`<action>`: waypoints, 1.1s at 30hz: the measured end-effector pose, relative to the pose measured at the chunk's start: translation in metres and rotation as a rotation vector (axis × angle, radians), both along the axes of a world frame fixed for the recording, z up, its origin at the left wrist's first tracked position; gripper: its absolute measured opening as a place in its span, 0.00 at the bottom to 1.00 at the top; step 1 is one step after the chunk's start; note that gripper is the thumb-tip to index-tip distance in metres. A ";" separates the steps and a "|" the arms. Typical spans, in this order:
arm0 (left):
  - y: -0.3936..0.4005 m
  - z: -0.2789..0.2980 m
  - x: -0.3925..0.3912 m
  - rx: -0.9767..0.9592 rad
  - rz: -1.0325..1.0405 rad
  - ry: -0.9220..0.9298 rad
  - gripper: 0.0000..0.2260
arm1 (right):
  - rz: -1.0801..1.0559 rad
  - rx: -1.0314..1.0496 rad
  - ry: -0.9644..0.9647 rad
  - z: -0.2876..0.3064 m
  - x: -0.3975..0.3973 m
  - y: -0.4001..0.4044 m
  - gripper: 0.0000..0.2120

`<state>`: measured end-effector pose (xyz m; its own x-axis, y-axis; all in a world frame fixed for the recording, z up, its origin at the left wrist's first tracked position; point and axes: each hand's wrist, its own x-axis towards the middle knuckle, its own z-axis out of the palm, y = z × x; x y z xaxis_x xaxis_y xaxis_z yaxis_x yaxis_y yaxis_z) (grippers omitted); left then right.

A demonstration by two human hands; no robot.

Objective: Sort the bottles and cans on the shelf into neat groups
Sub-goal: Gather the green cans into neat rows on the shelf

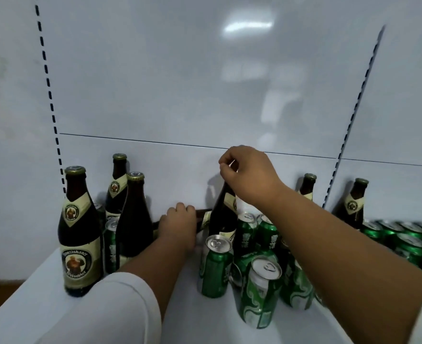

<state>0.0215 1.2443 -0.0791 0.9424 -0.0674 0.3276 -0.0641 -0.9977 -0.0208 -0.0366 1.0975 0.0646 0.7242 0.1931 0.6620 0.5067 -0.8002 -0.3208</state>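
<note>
We see soft, fairly dim indoor light. Overhead lamps glare as pale smears on the glossy back panel (pixel 205 83). Bottles cast faint shadows onto it. The green cans (pixel 403 237) at the shelf's right edge are smeared with blur, and the slotted uprights (pixel 48 90) bow from wide-angle distortion.

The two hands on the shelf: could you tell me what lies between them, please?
In the head view, a lying bottle spans from the left hand toward the upright bottle the right hand grips.
</note>
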 end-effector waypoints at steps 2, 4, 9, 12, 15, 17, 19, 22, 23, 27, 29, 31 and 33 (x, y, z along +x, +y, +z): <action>0.000 0.009 0.000 -0.158 0.023 -0.037 0.21 | -0.010 -0.024 -0.044 0.009 0.006 -0.001 0.07; -0.002 0.014 -0.001 -0.392 0.034 -0.080 0.23 | -0.031 -0.065 -0.053 0.016 0.016 0.000 0.11; -0.008 0.013 -0.007 -0.863 0.108 -0.117 0.22 | -0.048 -0.290 0.077 0.023 0.036 0.017 0.15; -0.009 0.009 -0.007 -0.912 0.058 -0.111 0.22 | -0.039 -0.449 0.145 0.019 0.043 0.033 0.15; -0.006 0.010 -0.006 -0.940 0.037 -0.082 0.23 | -0.038 -0.514 0.159 0.013 0.047 0.044 0.13; -0.004 0.012 -0.006 -0.969 0.038 -0.069 0.25 | -0.037 -0.505 0.154 0.010 0.047 0.046 0.13; -0.004 0.015 -0.011 -0.977 0.024 -0.134 0.27 | -0.023 -0.485 0.143 0.009 0.043 0.042 0.13; -0.007 0.023 -0.029 -0.956 -0.056 -0.459 0.20 | -0.016 -0.399 0.087 0.011 0.029 0.027 0.15; -0.009 0.026 -0.035 -0.963 -0.121 -0.543 0.16 | -0.010 -0.374 0.071 0.011 0.025 0.021 0.15; -0.021 0.033 -0.054 -0.929 -0.464 -0.566 0.11 | -0.011 -0.324 0.054 0.013 0.010 -0.006 0.13; -0.026 0.035 -0.059 -0.918 -0.546 -0.452 0.09 | -0.025 -0.332 0.059 0.012 0.001 -0.019 0.11; -0.032 0.033 -0.061 -0.874 -0.616 -0.315 0.08 | -0.040 -0.385 0.111 0.008 -0.009 -0.033 0.10; -0.039 0.033 -0.062 -0.771 -0.698 -0.185 0.09 | -0.052 -0.429 0.190 0.000 -0.016 -0.051 0.09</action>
